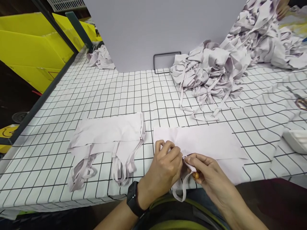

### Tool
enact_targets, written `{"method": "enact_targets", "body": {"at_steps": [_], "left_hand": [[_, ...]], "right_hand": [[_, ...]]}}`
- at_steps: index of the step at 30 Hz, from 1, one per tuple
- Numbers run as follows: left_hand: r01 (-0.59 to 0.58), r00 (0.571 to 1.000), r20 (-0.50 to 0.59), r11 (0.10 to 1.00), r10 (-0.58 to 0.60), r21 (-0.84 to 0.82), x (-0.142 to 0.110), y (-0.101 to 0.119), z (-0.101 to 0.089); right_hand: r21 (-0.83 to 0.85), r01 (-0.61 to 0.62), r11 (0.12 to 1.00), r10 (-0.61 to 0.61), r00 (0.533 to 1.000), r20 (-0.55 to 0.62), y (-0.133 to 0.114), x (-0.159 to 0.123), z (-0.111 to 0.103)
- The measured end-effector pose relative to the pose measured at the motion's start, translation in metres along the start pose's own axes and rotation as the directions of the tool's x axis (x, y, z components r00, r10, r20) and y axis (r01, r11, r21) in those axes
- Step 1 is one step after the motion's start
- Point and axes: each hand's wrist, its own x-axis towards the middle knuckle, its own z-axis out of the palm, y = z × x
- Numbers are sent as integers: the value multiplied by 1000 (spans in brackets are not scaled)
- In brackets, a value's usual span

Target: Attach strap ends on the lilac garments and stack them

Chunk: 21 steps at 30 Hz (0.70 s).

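Note:
A flat pale pink-white fabric piece (208, 140) lies before me at the table's front edge. My left hand (168, 161), wearing a black watch, is closed with curled fingers on the cloth's front part. Close beside it, my right hand (203, 169) pinches the cloth edge at the base of a narrow fabric strap (183, 190), which hangs in a loop over the table edge. A small orange object (196, 175) shows under the right fingers; its kind is hidden. To the left lies a stack of similar fabric pieces (105, 131) with straps hanging toward me.
A heap of crumpled fabric pieces (206, 70) sits at the back right, beside a large grey panel (163, 32) with a wire stand. Scissors (299, 100) and a white container (296, 140) lie at right. Yellow boxes (31, 48) stand left of the grid-patterned tablecloth (115, 92).

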Motion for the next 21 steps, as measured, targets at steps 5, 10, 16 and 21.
{"method": "enact_targets", "body": {"at_steps": [5,10,16,21], "left_hand": [[4,1000,30,1000,-4,14,1,-1,-2],[-57,991,124,994,46,91,3,-2,-3],[54,981,182,997,-63,56,-13,-1,-17],[227,973,49,974,-226,-7,-18,-14,-38]], "right_hand": [[-38,5,999,-5,1000,2,-4,-3,0],[-131,-10,991,21,996,81,-4,2,-2],[-489,166,856,-62,973,221,0,-14,-28],[-743,284,606,-496,865,-74,-38,3,-82]]}}
